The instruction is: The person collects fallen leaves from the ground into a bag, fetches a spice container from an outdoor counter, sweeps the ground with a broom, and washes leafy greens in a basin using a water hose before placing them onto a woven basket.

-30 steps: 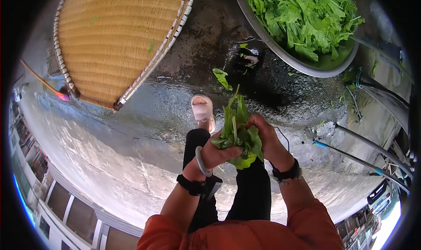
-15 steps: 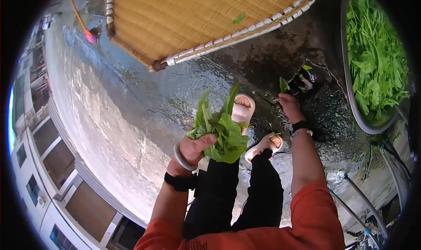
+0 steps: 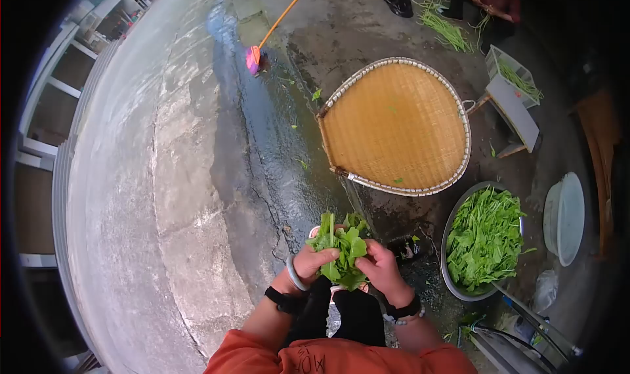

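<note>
Leafy bunch [image 3: 342, 259] is up off the ground, between both hands, in front of the dark-trousered legs. Left hand [image 3: 310, 264]: closed around the bunch, thumb laid across the stems, likely to stop loose leaves slipping apart. Right hand [image 3: 380, 269]: thumb and fingers pinching leaves at the bunch's near side; the left seems to bear the bundle, freeing the right for finer handling. Held close to the body, probably for easy reach and a clear view.

Wide metal basin [image 3: 447, 262] sits on the ground to the right, heaped with cut greens [image 3: 484, 239]; its raised rim presumably keeps them together and off the wet. Dark wet patch [image 3: 408, 248] with leaf scraps lies between hands and basin. Poles [image 3: 535, 318] crowd the basin's near side, an awkward spot for feet. Beyond the hands, woven tray [image 3: 397, 128] lies flat, a few leaf bits on it, partly across the way forward.

Farther off: pink brush head [image 3: 253, 59] on an orange handle; dark shoes [image 3: 397, 2]; another person [image 3: 502, 5] beside scattered green stems [image 3: 446, 29]; white crate [image 3: 492, 60] by a small pale-topped stand [image 3: 523, 121]. Pale tub [image 3: 555, 221] rests past the basin.
</note>
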Demonstrator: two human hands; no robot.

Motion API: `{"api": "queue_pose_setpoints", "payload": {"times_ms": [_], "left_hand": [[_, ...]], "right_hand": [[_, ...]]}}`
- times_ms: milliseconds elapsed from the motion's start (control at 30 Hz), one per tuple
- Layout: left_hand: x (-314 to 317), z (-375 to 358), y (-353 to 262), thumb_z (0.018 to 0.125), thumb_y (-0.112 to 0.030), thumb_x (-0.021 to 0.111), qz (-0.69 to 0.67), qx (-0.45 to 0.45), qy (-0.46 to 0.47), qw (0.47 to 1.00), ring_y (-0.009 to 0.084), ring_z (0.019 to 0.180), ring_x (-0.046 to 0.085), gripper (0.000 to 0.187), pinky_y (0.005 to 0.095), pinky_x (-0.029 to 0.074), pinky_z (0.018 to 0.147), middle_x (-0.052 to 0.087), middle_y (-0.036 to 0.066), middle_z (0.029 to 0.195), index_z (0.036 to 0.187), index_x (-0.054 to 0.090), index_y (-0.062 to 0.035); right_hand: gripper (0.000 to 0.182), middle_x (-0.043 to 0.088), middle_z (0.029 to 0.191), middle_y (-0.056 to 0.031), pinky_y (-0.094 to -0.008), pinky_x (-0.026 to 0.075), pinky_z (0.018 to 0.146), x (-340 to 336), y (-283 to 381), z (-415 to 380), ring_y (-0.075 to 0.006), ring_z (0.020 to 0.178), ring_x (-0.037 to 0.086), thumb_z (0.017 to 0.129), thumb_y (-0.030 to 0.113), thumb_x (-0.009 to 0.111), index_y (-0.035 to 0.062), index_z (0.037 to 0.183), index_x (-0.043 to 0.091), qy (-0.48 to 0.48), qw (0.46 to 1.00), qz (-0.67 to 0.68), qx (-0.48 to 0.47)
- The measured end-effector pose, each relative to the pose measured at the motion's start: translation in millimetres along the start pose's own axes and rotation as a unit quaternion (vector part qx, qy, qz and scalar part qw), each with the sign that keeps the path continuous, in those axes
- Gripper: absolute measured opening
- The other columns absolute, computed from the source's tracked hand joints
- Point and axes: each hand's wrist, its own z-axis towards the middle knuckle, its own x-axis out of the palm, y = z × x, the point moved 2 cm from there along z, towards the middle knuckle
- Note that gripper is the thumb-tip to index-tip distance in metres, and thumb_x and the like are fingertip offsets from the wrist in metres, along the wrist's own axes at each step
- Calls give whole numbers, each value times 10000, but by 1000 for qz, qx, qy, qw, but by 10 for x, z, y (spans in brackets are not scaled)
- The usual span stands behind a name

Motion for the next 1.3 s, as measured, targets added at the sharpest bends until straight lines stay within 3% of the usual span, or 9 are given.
{"api": "queue_pose_setpoints", "payload": {"times_ms": [200,300,500,800,1000,1133,1200,1233,1300], "left_hand": [[-191,-632,-881,772,-101,594,3,-2,-1,1000,174,928,552,434,313,441,825,551,82,1064,1169,443,-12],[-440,-803,-1329,765,-102,598,25,79,-36,996,171,959,536,420,312,432,836,551,77,1066,1152,458,-20],[-1465,-1079,-2291,808,-98,508,-79,207,-116,968,258,967,550,375,388,456,837,539,135,1080,1159,428,6],[-2630,-1180,-3472,842,-225,521,-153,338,-207,905,249,1014,523,391,379,407,901,536,111,1118,1157,449,-6],[-3349,-1039,-3847,839,-290,525,-161,413,-270,855,247,1005,525,419,389,421,885,532,102,1127,1160,456,-29],[-3465,-996,-4133,833,-335,521,-97,432,-262,857,266,1023,514,458,436,431,871,519,106,1140,1180,440,-47],[-3495,-935,-4278,829,-345,524,-100,442,-290,843,277,1029,509,473,448,432,868,511,110,1150,1191,430,-56],[-3533,-904,-4314,824,-350,529,-111,438,-311,836,277,1028,510,481,444,432,870,509,111,1154,1197,426,-63],[-3602,-778,-4457,824,-350,530,-110,433,-318,836,276,1028,510,478,445,430,872,509,109,1154,1193,431,-62]], "right_hand": [[202,521,848,-116,-329,436,686,927,900,302,-265,776,537,711,42,568,24,912,585,27,917,-311,-246],[250,505,852,-130,-367,434,679,1477,1063,570,-302,782,534,709,117,571,50,949,548,1,882,-420,-213],[332,532,910,-109,-275,470,645,2330,1260,1210,-149,715,565,759,159,621,35,1050,519,41,948,-260,-180],[142,568,661,-33,-223,442,501,782,718,1521,-98,521,531,783,115,566,-1,864,574,-132,947,-290,37],[143,571,562,-87,-305,455,457,-45,586,1809,-180,488,569,708,141,575,1,690,591,-195,892,-380,146],[171,549,556,-116,-322,458,500,-120,817,2484,-198,481,559,708,171,553,8,662,575,-175,818,-542,77],[194,578,685,-186,-372,455,595,-31,980,2868,-344,655,569,683,202,527,17,681,587,-138,800,-582,44],[194,578,685,-186,-372,455,595,-61,972,2970,-344,655,569,683,202,527,17,681,587,-138,802,-579,49],[168,560,580,-128,-331,451,505,-61,1061,3322,-201,491,564,712,173,550,15,668,586,-152,816,-552,-79]]}}
